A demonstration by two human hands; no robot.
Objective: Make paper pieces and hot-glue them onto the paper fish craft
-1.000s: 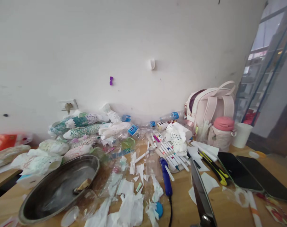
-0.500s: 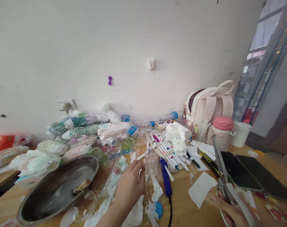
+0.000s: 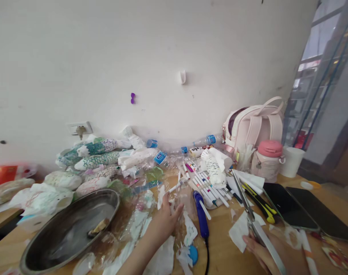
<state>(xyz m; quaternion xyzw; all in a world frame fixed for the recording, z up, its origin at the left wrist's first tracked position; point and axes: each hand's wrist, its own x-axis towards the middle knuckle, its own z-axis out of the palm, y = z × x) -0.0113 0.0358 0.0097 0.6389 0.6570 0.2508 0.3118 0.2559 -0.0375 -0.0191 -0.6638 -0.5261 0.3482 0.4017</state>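
My left hand reaches over a litter of white paper scraps and clear plastic in the middle of the wooden table; its fingers are stretched out and touch the scraps. My right hand, at the bottom right, grips a pair of long metal scissors. Their blades point away from me, over a white paper sheet. A blue-handled tool with a black cord lies between my two hands.
A large metal bowl sits at the left. Paper-wrapped fish-patterned bottles pile against the wall. Several markers, a pink backpack, a pink-lidded jar, a white cup, yellow-black cutters and two dark phones crowd the right.
My left hand came into view and has opened out flat on the scraps. My right hand with the scissors has swung the blades leftward over the paper sheet.
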